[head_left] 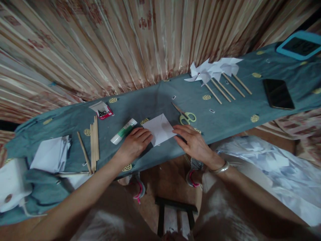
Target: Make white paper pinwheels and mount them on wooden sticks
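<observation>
A square of white paper (159, 130) with crease lines lies at the front edge of the cloth-covered table, between my hands. My left hand (136, 142) has its fingers bent together over the paper's left edge. At the right corner, my right hand (192, 140) holds the paper between thumb and fingertips. A glue stick (124, 131) with a green label lies just beyond my left hand. Scissors (185, 116) with light green handles rest just behind my right hand.
White paper pinwheels (213, 71) on wooden sticks lie at the back right, near a black phone (278, 93) and a blue-framed clock (301, 45). Leftward are loose sticks (94, 144), a red box of pins (104, 112), stacked paper (51, 154) and a white device (13, 184).
</observation>
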